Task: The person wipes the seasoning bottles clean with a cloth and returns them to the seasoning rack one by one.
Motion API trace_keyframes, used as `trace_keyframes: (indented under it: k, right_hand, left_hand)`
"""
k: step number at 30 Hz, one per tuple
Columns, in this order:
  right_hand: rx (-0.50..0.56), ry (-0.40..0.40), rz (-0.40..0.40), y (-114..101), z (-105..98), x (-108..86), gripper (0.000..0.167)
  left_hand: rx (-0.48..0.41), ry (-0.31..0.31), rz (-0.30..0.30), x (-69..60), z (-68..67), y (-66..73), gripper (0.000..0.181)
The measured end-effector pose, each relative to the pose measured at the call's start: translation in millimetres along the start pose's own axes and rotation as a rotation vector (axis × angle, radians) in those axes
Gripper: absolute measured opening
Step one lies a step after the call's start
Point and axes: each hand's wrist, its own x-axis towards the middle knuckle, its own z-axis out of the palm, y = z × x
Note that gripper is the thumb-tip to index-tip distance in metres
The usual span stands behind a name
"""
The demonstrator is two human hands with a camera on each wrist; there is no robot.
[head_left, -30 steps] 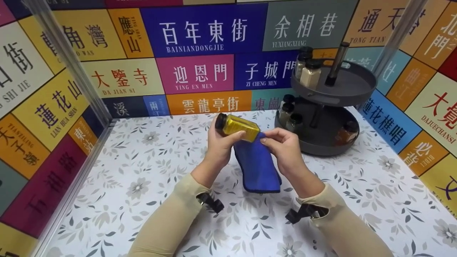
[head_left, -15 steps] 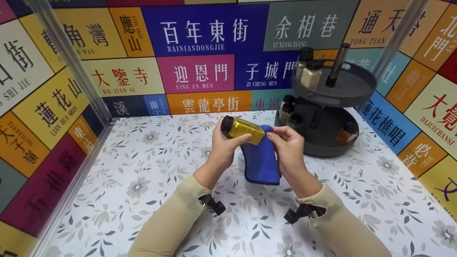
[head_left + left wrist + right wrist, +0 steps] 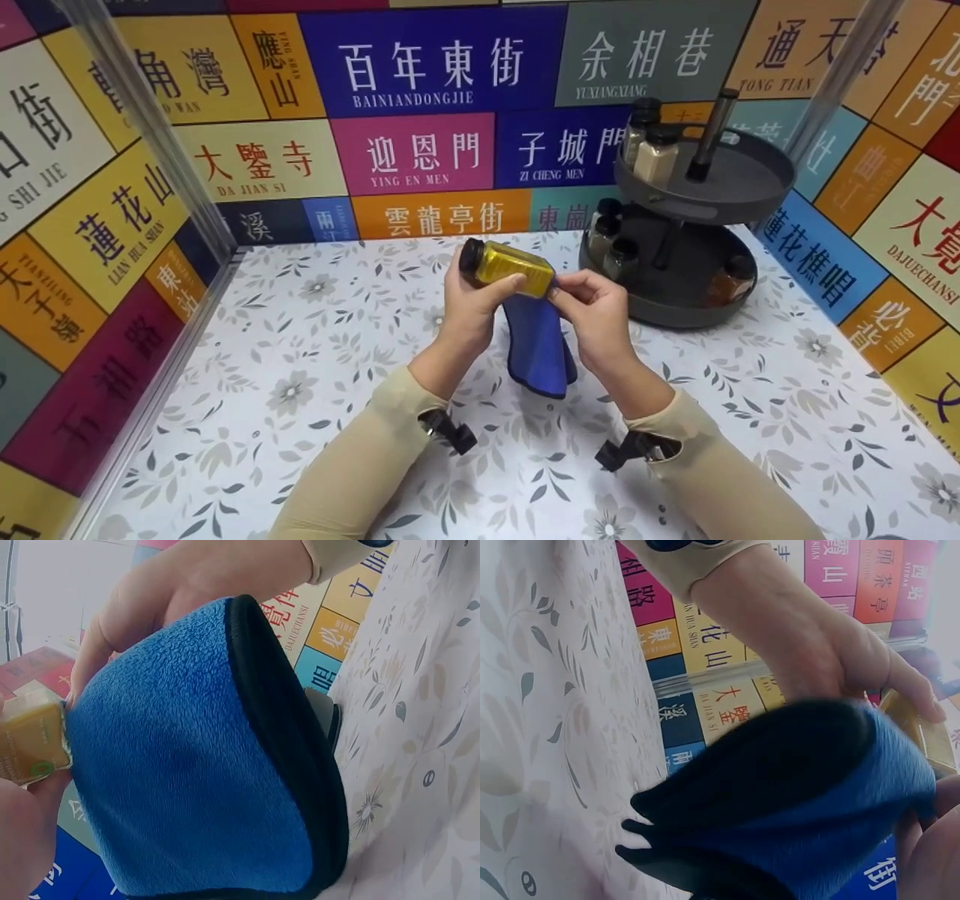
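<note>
In the head view a square bottle (image 3: 517, 270) of yellow contents with a black cap lies tilted on its side above the table, its cap end to the left. My left hand (image 3: 469, 315) grips it, the thumb across its near face. A blue cloth (image 3: 536, 345) with a dark edge hangs from the fingers of my right hand (image 3: 600, 315), which pinch it against the bottle's base end. In the left wrist view the fluffy cloth (image 3: 195, 742) covers much of the scene, and the bottle (image 3: 34, 736) shows at the left. The right wrist view shows the cloth's folds (image 3: 840, 817).
A dark two-tier round rack (image 3: 675, 307) stands at the back right. Several black-capped bottles sit on it, among them a pale one (image 3: 655, 159) on the upper tier and a reddish one (image 3: 735, 277) below. Sign-printed panels (image 3: 435, 67) wall the table's back and sides.
Both hands shifted slightly right, then a little back left and up. The cloth's hanging end has swung left and narrowed. The grip on bottle and cloth stays.
</note>
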Motion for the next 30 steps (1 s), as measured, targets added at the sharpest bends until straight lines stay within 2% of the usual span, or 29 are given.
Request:
trace_keyframes:
  k: [6,13,20,27,30]
  right_hand:
    - [0.063,-0.026,0.052,-4,0,-1.4,0.028]
    - [0.148,0.072,0.081,-11,0,-0.1,0.031]
    - [0.103,0.149,0.019,-9,-3,5.3,0.028]
    - [0.079,0.120,-0.031,-2,-1,5.4,0.027]
    - [0.037,0.090,-0.026,0,-2,4.8,0.025]
  left_hand:
    - [0.031,0.028,0.007,3.8,-2.5,1.1,0.061]
    - [0.047,-0.004,-0.008,5.4,-5.9,-1.6,0.057]
    - [0.064,-0.035,-0.005,-1.2,-0.9,-4.0,0.058]
    - [0.063,-0.024,-0.019,-4.3,2.5,-3.1,0.060]
    - [0.047,-0.016,-0.019,-4.0,3.3,-2.6,0.059]
